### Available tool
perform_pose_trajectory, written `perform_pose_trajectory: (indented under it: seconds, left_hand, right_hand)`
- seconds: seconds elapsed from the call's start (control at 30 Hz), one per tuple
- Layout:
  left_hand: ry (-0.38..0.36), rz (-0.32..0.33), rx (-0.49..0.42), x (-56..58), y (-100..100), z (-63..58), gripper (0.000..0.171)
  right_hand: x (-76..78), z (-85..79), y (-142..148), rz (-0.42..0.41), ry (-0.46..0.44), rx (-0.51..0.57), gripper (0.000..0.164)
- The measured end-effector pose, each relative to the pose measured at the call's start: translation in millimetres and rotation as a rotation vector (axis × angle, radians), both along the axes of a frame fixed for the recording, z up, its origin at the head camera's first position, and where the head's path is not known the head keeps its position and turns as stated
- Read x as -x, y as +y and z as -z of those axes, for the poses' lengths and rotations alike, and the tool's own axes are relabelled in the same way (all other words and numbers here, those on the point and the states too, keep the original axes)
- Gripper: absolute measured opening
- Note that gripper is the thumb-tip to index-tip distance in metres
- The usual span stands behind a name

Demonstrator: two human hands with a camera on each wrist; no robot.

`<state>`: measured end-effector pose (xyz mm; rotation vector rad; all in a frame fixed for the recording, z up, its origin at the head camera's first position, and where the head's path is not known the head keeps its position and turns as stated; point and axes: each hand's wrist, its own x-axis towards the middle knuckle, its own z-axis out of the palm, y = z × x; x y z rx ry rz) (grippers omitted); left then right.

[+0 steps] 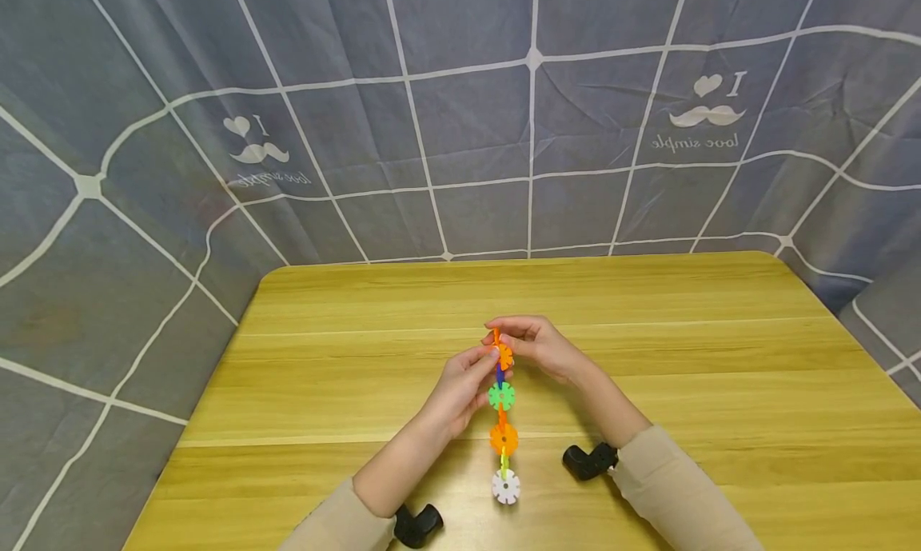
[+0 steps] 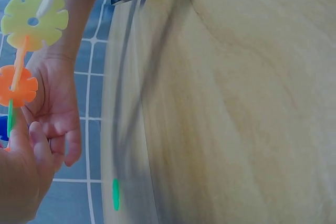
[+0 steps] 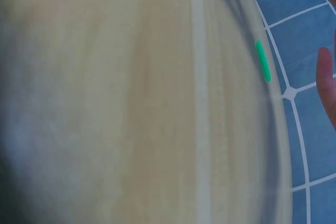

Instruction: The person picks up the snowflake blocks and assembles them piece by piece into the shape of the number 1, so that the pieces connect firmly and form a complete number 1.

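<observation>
A chain of notched interlocking discs hangs between my hands in the head view. My left hand (image 1: 456,387) pinches an orange disc (image 1: 507,359) near the top with thumb and fingers. My right hand (image 1: 543,347) holds the edge-on orange disc (image 1: 496,336) at the very top. Below follow a blue disc (image 1: 500,376), a green disc (image 1: 501,397), more orange, a thin yellow-green disc (image 1: 504,461) and a white disc (image 1: 506,488) at the bottom end. The left wrist view shows a yellow disc (image 2: 52,19) and an orange disc (image 2: 29,90) close up. In the right wrist view, fingers (image 3: 325,77) show at the right edge.
Wood-grain table (image 1: 324,359) lies under both hands. Black wrist-worn devices (image 1: 419,526) sit at each sleeve cuff. A grey curtain (image 1: 475,135) with white lines rises behind the table's far edge and along its sides. A small green strip (image 2: 116,194) appears in both wrist views.
</observation>
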<state>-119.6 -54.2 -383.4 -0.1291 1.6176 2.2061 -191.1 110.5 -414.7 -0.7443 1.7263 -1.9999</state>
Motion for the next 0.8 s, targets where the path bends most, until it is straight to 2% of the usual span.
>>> perform_pose_trajectory:
  seconds: [0.2,0.33,0.5,0.57,0.7,0.8]
  left_hand:
    - [-0.013,-0.013,0.070,0.7,1.8,1.4,0.044]
    - [-0.019,0.001,0.098,2.2,1.9,-0.3,0.045]
    - [-0.018,0.009,0.091,3.0,2.2,-1.5,0.046]
    - [-0.016,0.003,0.088,2.8,2.2,-1.7,0.046]
    - [-0.013,-0.011,0.104,3.4,1.4,-2.0,0.046]
    - [-0.010,-0.020,0.125,4.5,0.3,-2.2,0.047]
  right_hand:
    - [-1.7,2.9,0.1,-0.006,0.014,0.017,0.029]
    - [-1.8,2.1,0.5,-0.006,0.005,-0.001,0.023]
    - [1.2,-0.6,-0.7,-0.018,0.011,-0.053,0.039]
    - [2.8,-1.5,-1.5,-0.019,0.013,-0.073,0.039]
    - [6.3,-2.1,-2.4,0.024,-0.031,-0.095,0.038]
    - [9.7,-1.4,-2.8,0.097,-0.107,-0.098,0.038]
